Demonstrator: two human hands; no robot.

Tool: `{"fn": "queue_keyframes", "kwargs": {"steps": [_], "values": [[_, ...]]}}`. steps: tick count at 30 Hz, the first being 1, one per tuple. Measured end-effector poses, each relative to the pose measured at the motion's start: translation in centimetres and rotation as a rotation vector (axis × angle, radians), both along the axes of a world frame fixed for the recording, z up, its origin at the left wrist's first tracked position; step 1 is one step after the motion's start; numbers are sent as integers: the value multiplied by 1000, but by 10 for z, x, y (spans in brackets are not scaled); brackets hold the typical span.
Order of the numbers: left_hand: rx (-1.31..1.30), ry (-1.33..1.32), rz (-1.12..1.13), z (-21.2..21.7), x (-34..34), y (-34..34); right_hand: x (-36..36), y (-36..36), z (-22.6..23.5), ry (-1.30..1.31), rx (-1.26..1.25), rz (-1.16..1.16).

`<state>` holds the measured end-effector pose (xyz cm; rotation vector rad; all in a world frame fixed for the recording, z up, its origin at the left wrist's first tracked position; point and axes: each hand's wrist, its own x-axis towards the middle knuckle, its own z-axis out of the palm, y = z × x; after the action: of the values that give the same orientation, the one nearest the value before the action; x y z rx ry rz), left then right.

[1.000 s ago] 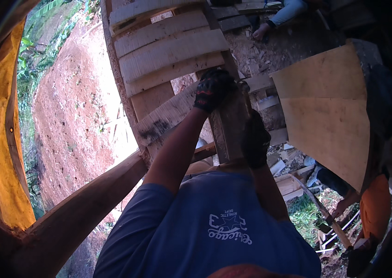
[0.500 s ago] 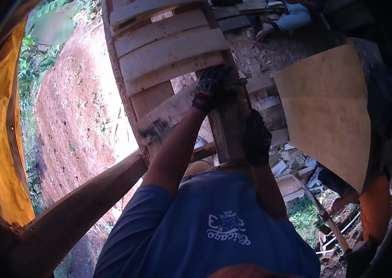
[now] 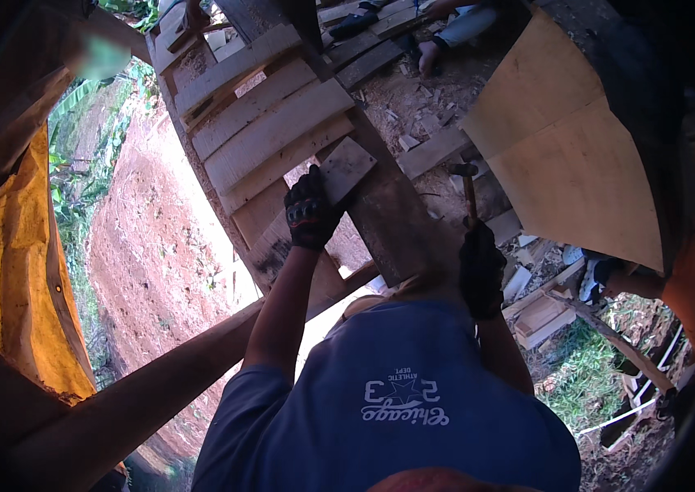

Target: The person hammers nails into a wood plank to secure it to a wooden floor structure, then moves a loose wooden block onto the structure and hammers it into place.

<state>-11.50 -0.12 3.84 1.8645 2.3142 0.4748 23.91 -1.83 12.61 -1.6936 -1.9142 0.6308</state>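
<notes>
My left hand (image 3: pixel 312 211), in a black glove, grips a short wooden board (image 3: pixel 348 170) laid across the slatted wooden frame. The board's near left part has dark stains, and its right end rests by the wide side plank (image 3: pixel 387 217). Out to the right, my right hand (image 3: pixel 483 271), also gloved in black, is closed round the handle of a hammer (image 3: pixel 469 193). The hammer's head points away from me, apart from the boards. Beyond my left hand, several pale slats (image 3: pixel 278 127) lie across the frame, partly overlapping.
A large plywood sheet (image 3: pixel 565 139) stands at the right. Another person's hand (image 3: pixel 428 61) is at the far side, and a person in orange (image 3: pixel 686 287) is at the right. A thick beam (image 3: pixel 171 373) crosses at lower left. Wood scraps (image 3: pixel 425 123) litter the ground.
My left hand has shifted back along the board, exposing its right end. My right hand has swung the hammer out to the right, away from the frame. The view has turned.
</notes>
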Motion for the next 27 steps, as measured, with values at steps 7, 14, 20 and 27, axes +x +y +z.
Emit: {"fn": "queue_keyframes", "kwargs": {"steps": [7,14,20,27], "values": [[-236,-72,56,23,15,5,20,-30,-2,113,-48,-114],[-359,-331,193,36,16,14,33,-48,-14,95,153,-82],[-319,-244,163,44,21,17,44,-59,-9,153,110,-108],[-405,-27,111,5,-8,54,52,-68,-12,210,88,-93]]}}
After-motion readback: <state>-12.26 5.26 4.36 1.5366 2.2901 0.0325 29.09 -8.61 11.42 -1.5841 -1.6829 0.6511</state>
